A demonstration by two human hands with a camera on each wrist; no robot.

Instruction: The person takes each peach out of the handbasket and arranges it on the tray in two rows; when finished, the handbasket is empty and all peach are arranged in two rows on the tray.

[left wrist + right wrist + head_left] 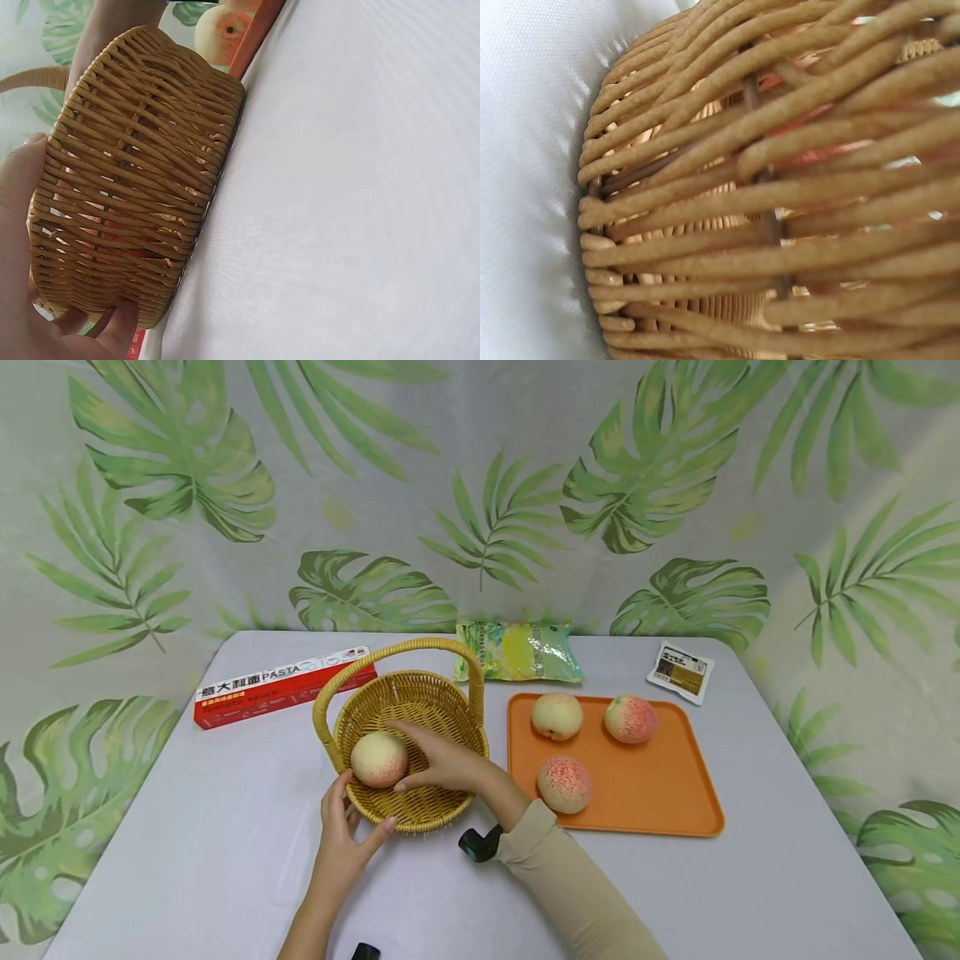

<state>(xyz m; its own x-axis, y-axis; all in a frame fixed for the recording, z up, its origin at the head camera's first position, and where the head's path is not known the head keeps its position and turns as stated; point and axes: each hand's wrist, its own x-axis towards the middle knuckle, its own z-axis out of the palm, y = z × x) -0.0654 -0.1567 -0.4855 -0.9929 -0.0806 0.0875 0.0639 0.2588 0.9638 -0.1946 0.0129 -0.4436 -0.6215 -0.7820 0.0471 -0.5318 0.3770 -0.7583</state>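
A wicker basket with a tall arched handle stands on the table; its woven side fills much of both wrist views. Inside, toward its left wall, lies a pale peach with a pink blush. My left hand grips the basket's near left side, thumb at the rim and fingers around the weave, also visible in the left wrist view. Reaching into the basket from the right, my right hand has thumb and fingers spread beside the peach, with a gap between palm and fruit. The weave hides this hand in the right wrist view.
An orange tray to the right bears three peaches, one a pink-speckled peach near my right forearm. Behind the basket lie a red pasta box and a green-yellow packet. A small white sachet lies at the back right.
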